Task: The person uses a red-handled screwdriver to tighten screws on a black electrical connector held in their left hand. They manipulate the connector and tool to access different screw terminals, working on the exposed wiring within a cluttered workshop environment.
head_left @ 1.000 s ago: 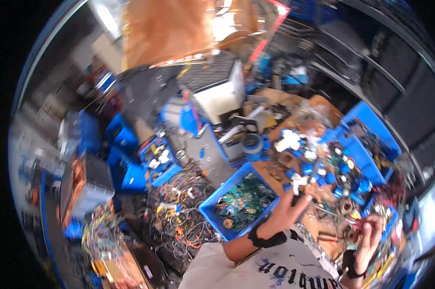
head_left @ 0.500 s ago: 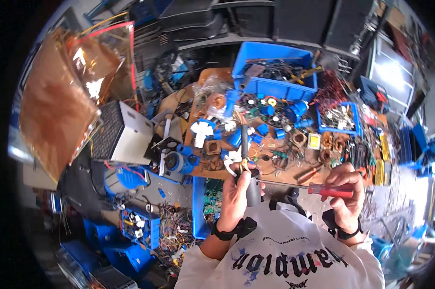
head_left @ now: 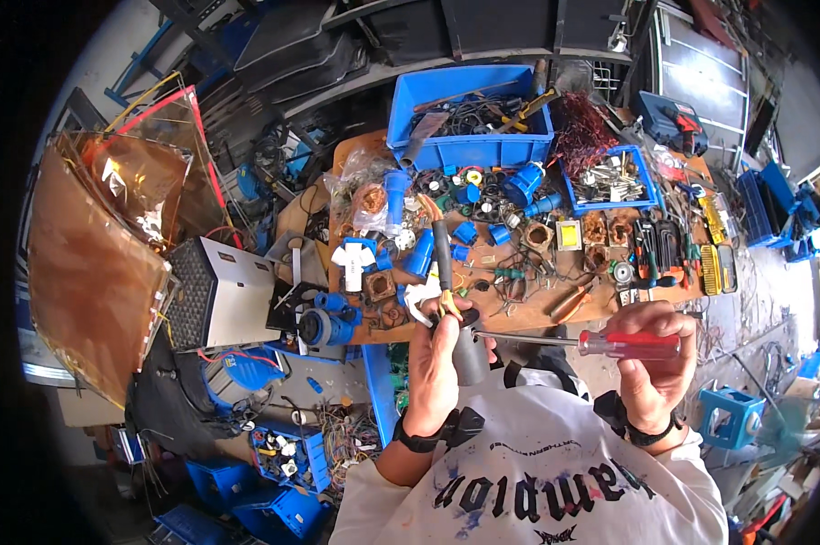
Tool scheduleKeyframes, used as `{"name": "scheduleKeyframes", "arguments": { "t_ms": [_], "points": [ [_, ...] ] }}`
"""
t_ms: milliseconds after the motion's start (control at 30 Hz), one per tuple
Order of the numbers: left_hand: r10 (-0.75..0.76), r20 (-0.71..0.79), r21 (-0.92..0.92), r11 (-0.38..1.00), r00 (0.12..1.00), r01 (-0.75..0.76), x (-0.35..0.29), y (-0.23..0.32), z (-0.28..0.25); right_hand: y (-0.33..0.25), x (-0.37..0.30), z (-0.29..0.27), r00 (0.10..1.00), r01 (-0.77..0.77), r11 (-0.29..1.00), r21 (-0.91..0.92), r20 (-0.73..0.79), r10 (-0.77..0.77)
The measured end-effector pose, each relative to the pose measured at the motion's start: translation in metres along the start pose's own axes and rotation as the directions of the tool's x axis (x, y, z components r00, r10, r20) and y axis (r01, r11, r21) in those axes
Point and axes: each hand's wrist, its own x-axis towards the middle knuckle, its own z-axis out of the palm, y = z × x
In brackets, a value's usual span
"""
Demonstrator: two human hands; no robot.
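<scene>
My left hand (head_left: 435, 374) is closed around a dark grey cylindrical connector housing (head_left: 470, 356), thumb up by its top end. A thick black cable (head_left: 442, 252) with bare copper strands at its far end and yellowish wires at its near end runs to the top of the housing. My right hand (head_left: 655, 386) grips a screwdriver (head_left: 626, 344) by its clear red handle. Its shaft points left and the tip meets the side of the housing; whether it sits in a screw I cannot tell.
Blue plug parts (head_left: 419, 256) and copper windings litter the wooden bench (head_left: 519, 318). Behind stand a large blue bin (head_left: 472, 150) of cables and a blue tray (head_left: 612, 202) of metal pieces. Hand tools (head_left: 669, 254) lie at the right; a white-sided box (head_left: 242, 295) stands left.
The screwdriver has moved from apart to against the housing's side, its shaft now in plain sight. My view has shifted, and the housing has tilted slightly.
</scene>
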Motion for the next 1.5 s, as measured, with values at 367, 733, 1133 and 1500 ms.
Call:
{"name": "scheduleKeyframes", "arguments": {
  "t_ms": [367, 733, 1133, 1500],
  "points": [
    [0.07, -0.06, -0.011, 0.997, 0.996, -0.071, 0.003, 0.003, 0.008, -0.014, -0.002, -0.008, 0.986, -0.167, 0.969, -0.183, -0.034, 0.164],
    [0.101, -0.045, -0.056, 0.993, 0.994, -0.104, -0.002, 0.009, 0.009, -0.015, -0.005, -0.01, 1.0, 0.009, 0.983, -0.186, 0.012, -0.007],
    [0.183, -0.004, -0.006, 0.983, 0.983, -0.183, -0.007, 0.006, 0.006, -0.014, -0.019, -0.003, 0.999, -0.014, 0.955, -0.297, 0.026, 0.023],
    [0.384, -0.013, 0.161, 0.912, 0.923, -0.377, -0.006, 0.0, -0.004, -0.04, -0.009, 0.009, 0.981, 0.012, 0.775, -0.632, 0.157, 0.112]
  ]
}}
